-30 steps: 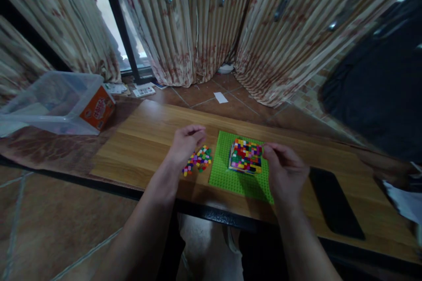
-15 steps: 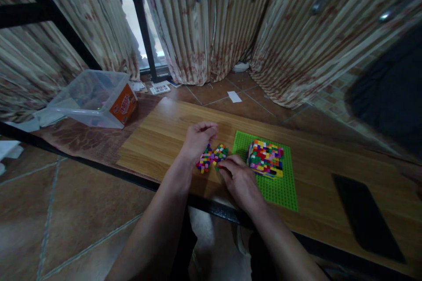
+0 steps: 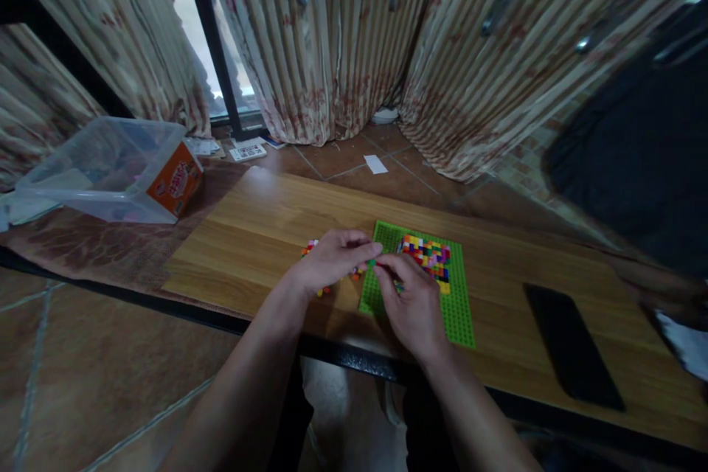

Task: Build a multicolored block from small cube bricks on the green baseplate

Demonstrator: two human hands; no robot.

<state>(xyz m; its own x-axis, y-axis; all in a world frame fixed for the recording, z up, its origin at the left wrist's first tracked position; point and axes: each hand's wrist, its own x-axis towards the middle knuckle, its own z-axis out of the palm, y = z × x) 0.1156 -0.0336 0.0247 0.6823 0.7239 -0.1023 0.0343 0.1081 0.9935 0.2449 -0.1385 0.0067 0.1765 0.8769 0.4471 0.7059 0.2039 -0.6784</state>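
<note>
My left hand and my right hand meet over the left edge of the green baseplate. Between their fingertips shows a small green building brick; both hands are closed in a pinch on it. A block built of many-coloured bricks stands on the baseplate, partly hidden behind my right hand. Under and beside my left hand lie loose coloured bricks on the wooden tabletop, mostly covered by the hand.
A clear plastic bin with an orange label sits at the left. To the right a black flat slab lies on the table. Striped curtains hang behind, with a white paper on the floor. Dark clothing shows at the right.
My right hand has lifted away from the loose bricks and come together with my left hand, a green brick now between the fingertips. The view has shifted to the right.
</note>
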